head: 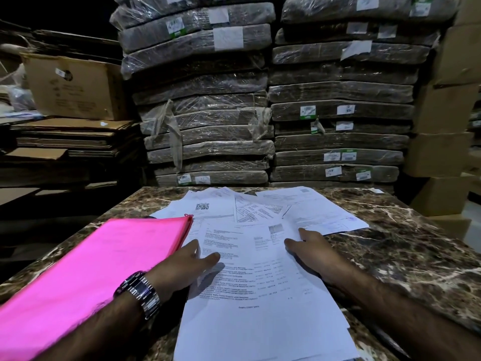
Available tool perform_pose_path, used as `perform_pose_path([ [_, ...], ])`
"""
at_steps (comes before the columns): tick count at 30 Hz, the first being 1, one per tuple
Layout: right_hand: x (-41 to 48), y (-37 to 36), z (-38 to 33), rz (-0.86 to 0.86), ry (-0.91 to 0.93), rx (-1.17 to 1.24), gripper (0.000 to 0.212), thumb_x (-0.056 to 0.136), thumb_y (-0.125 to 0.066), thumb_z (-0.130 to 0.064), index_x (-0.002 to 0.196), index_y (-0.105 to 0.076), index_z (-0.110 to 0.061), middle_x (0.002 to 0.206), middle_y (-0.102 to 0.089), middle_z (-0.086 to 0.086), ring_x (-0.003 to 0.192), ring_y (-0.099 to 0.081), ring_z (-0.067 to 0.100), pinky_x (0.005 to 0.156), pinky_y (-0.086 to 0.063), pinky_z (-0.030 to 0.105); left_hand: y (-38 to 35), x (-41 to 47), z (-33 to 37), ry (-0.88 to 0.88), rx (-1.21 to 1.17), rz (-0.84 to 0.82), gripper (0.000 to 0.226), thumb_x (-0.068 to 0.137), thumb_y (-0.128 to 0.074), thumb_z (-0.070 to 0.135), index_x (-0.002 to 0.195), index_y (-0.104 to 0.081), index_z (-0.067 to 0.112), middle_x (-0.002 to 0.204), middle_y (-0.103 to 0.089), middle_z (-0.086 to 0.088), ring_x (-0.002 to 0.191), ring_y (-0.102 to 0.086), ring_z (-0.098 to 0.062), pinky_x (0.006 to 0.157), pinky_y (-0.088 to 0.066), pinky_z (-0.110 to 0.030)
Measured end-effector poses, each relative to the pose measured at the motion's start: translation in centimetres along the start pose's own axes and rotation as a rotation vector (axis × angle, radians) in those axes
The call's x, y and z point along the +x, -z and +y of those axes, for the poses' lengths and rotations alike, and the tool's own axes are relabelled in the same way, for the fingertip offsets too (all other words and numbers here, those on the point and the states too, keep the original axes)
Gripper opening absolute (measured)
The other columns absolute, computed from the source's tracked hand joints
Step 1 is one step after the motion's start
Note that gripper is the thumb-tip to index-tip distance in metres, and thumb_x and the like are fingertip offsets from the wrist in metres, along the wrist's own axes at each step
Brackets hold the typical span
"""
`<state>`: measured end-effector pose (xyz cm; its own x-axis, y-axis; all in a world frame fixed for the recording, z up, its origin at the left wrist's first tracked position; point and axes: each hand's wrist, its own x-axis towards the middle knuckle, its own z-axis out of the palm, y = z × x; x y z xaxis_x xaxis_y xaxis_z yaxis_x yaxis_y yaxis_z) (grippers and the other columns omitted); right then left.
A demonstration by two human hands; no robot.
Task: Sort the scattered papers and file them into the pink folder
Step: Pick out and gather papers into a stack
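A closed pink folder (pixel 88 277) lies on the left of the marble table (pixel 406 256). Several printed white papers (pixel 263 212) are spread in a loose overlapping fan to its right. The nearest sheet (pixel 257 306) lies in front of me. My left hand (pixel 182 267), with a metal watch on the wrist, rests on that sheet's left side with fingers straight. My right hand (pixel 309 248) rests flat on its right side, fingertips reaching the sheet behind. Neither hand holds anything.
Two tall stacks of plastic-wrapped bundles (pixel 208 100) stand right behind the table. Flattened cardboard (pixel 73 136) and an open box (pixel 73 87) are at the left. Cardboard boxes (pixel 447 126) are piled at the right.
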<state>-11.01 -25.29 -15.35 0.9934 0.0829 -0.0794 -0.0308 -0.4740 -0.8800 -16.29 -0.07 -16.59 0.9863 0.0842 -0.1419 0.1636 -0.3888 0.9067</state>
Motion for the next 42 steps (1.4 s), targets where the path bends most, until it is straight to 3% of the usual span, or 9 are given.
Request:
perform_pose_path([
  [6,0.2,0.1,-0.6,-0.02,0.006,-0.09,0.022,0.094,-0.045,-0.018,0.113,-0.056,-0.014,0.109,-0.063,-0.001,0.096,-0.06,0.02,0.081,-0.051,0.032,0.7,-0.4,0.6,0.041,0.026,-0.035,0.038,0.09,-0.061,0.041,0.121,-0.048,0.022,0.103,-0.064,0.007,0.105,-0.056,-0.017,0.087,-0.038,-0.026],
  [10,-0.6,0.2,-0.8,-0.006,0.027,-0.027,0.048,0.097,-0.046,-0.011,0.144,-0.039,-0.012,0.131,-0.054,0.003,0.115,-0.054,0.024,0.089,-0.043,0.027,0.5,-0.4,0.4,0.047,-0.094,0.004,0.023,0.083,-0.07,0.029,0.088,-0.049,0.023,0.107,-0.065,-0.012,0.101,-0.066,-0.028,0.098,-0.048,-0.038],
  [16,-1.7,0.3,-0.7,-0.051,0.076,0.08,0.06,0.095,-0.054,-0.007,0.149,-0.03,-0.014,0.141,-0.049,0.005,0.107,-0.049,0.016,0.086,-0.041,0.027,-0.4,-1.0,0.7,-0.009,-0.038,0.064,0.015,0.09,-0.063,0.01,0.105,-0.064,0.006,0.098,-0.073,-0.01,0.082,-0.07,-0.019,0.071,-0.054,-0.027],
  [21,-1.4,0.5,0.1,-0.15,0.114,0.064,0.077,0.09,-0.064,-0.008,0.153,-0.022,-0.023,0.153,-0.034,-0.006,0.135,-0.04,0.014,0.091,-0.037,0.022,-0.8,-1.6,1.0,0.043,-0.231,-0.01,0.031,0.085,-0.067,-0.003,0.115,-0.061,0.002,0.108,-0.072,-0.012,0.076,-0.07,-0.012,0.063,-0.056,-0.02],
  [25,-1.3,0.5,0.3,-0.272,-0.069,0.447,0.045,0.087,-0.062,0.006,0.13,-0.059,-0.009,0.115,-0.07,0.011,0.096,-0.071,0.027,0.074,-0.06,0.033,-1.4,-2.1,1.1,-0.006,-0.215,0.068,0.078,0.083,-0.068,-0.004,0.146,-0.028,0.019,0.118,-0.057,0.006,0.072,-0.061,-0.006,0.048,-0.05,-0.011],
  [27,-1.5,0.7,0.4,-0.304,-0.103,0.544,0.037,0.085,-0.062,0.009,0.12,-0.064,-0.004,0.104,-0.073,0.018,0.092,-0.072,0.032,0.072,-0.061,0.038,-1.3,-2.3,1.0,-0.05,-0.168,0.012,0.063,0.085,-0.067,-0.002,0.138,-0.042,0.021,0.127,-0.053,0.008,0.072,-0.06,-0.011,0.054,-0.05,-0.013],
  [32,-2.7,1.8,-0.4,-0.194,0.025,0.485,0.028,0.084,-0.068,0.004,0.106,-0.072,-0.011,0.098,-0.075,0.015,0.089,-0.073,0.033,0.083,-0.058,0.047,-1.3,-3.4,1.8,-0.146,-0.287,0.031,0.023,0.088,-0.061,-0.004,0.106,-0.07,0.009,0.081,-0.07,-0.007,0.057,-0.061,-0.007,0.054,-0.045,-0.013],
  [35,-3.7,3.1,-2.3,-0.074,0.235,0.439,0.022,0.083,-0.069,0.002,0.098,-0.074,-0.013,0.099,-0.076,0.006,0.083,-0.075,0.023,0.075,-0.061,0.035,-0.8,-3.7,3.2,-0.377,-0.247,0.131,0.024,0.084,-0.067,-0.002,0.101,-0.074,0.014,0.104,-0.074,0.003,0.099,-0.069,-0.009,0.083,-0.055,-0.019],
  [42,-4.8,5.8,-6.6,0.054,0.623,0.477,0.027,0.078,-0.067,0.013,0.089,-0.072,-0.011,0.08,-0.077,-0.006,0.074,-0.069,0.002,0.067,-0.053,0.012,-0.2,-4.4,7.6,-0.712,-0.311,0.231,0.025,0.082,-0.063,-0.011,0.092,-0.073,0.01,0.089,-0.076,0.0,0.084,-0.068,-0.006,0.07,-0.05,-0.013],
])
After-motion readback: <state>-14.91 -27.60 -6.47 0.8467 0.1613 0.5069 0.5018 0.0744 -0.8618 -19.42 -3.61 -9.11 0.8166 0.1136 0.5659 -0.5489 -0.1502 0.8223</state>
